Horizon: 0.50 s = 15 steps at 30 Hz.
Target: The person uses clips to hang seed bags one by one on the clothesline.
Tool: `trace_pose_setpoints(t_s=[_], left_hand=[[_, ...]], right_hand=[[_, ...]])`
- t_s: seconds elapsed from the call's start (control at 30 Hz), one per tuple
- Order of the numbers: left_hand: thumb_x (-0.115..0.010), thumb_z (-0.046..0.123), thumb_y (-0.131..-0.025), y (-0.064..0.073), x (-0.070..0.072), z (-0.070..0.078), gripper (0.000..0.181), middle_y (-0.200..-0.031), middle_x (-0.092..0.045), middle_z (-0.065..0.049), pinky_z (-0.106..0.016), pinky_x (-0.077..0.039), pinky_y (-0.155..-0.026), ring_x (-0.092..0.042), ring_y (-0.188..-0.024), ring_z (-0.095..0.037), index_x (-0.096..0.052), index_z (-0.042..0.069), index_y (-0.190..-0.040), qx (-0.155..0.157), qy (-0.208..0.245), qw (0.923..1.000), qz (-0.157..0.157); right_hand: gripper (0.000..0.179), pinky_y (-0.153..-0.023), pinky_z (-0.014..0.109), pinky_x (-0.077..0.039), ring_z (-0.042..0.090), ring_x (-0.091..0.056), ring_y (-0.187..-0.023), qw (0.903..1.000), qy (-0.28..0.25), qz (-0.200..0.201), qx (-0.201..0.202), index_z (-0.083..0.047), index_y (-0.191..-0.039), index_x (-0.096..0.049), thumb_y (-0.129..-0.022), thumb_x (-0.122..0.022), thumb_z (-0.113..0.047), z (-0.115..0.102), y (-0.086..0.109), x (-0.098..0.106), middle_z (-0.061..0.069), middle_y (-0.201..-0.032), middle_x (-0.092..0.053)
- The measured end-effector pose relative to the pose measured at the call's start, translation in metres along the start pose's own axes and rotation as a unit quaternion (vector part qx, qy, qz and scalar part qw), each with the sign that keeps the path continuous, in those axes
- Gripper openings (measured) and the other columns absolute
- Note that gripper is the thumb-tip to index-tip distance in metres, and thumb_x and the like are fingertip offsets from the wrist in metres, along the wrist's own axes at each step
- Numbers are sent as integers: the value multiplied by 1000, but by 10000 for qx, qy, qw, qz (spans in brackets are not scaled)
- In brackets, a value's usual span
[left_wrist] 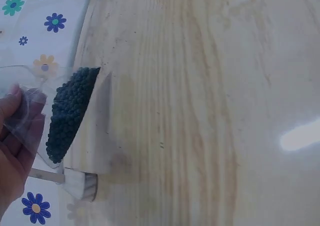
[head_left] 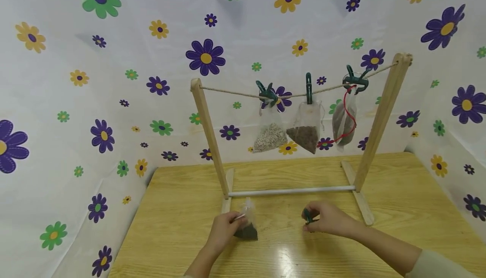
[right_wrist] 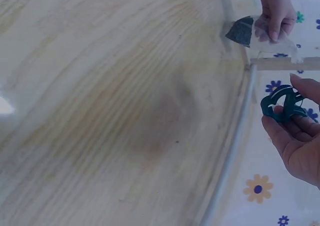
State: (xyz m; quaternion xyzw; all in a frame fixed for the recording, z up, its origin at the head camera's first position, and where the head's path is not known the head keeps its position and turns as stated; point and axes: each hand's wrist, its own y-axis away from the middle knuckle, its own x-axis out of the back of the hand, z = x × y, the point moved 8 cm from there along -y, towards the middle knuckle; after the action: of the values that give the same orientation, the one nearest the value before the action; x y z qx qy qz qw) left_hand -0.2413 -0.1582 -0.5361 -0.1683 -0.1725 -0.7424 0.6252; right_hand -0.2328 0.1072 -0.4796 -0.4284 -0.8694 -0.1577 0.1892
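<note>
My left hand (head_left: 225,230) pinches a clear plastic bag (head_left: 248,214) by its upper part, left of the middle of the table. Dark green pellets (left_wrist: 71,113) fill the bag's lower corner, which hangs tilted in the left wrist view. My right hand (head_left: 329,219) holds a dark green clip (right_wrist: 284,104) between thumb and fingers, below the stand's crossbar. Behind both hands, three filled bags hang from a rope (head_left: 231,93): one with pale grains (head_left: 271,138), one with brown bits (head_left: 306,136), and a grey-brown one (head_left: 344,124) with a red string. Green clips (head_left: 309,88) fasten them.
The rope runs between two wooden posts (head_left: 209,134), (head_left: 383,122) on flat wooden feet. A white crossbar (head_left: 292,191) joins the posts low down, just beyond the hands. Flower-printed sheeting (head_left: 235,37) surrounds the wooden table (head_left: 171,227) at the back and sides.
</note>
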Motion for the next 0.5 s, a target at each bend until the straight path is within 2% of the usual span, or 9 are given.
trace_pose_setpoints(t_s=[0.13, 0.23, 0.37, 0.5], left_hand=[[-66, 25, -88, -3, 4, 13, 24, -88, -72, -9, -19, -52, -65, -67, -78, -10, -71, 2, -93, -125, 326, 9991, 225], [-65, 23, -89, -4, 9, 27, 25, -94, -72, -12, -22, -54, -71, -70, -86, -17, -70, 0, -99, -255, 487, 9979, 330], [-64, 21, -90, -6, 18, 46, 25, -96, -72, -13, -23, -54, -74, -70, -89, -20, -70, 1, -102, -353, 541, 9968, 471], [-65, 23, -89, -11, 28, 62, 22, -92, -73, -10, -23, -54, -72, -70, -87, -18, -72, 4, -99, -388, 472, 9957, 690]], right_hand=[[22, -67, 26, -51, 24, -62, -92, 9994, 152, 291, 65, -7, -91, -59, -84, -73, -23, -16, -2, 14, 7, -96, -64], [21, -65, 26, -50, 24, -62, -94, 9976, 301, 613, 107, -8, -92, -59, -84, -72, -22, -29, -4, 27, 5, -94, -64], [21, -70, 26, -53, 25, -62, -97, 9943, 317, 975, 307, -8, -96, -61, -85, -72, -21, -48, -6, 42, 4, -96, -64], [24, -77, 24, -54, 25, -62, -98, 9936, 182, 1042, 389, -7, -98, -61, -83, -73, -22, -63, -9, 50, 6, -100, -64]])
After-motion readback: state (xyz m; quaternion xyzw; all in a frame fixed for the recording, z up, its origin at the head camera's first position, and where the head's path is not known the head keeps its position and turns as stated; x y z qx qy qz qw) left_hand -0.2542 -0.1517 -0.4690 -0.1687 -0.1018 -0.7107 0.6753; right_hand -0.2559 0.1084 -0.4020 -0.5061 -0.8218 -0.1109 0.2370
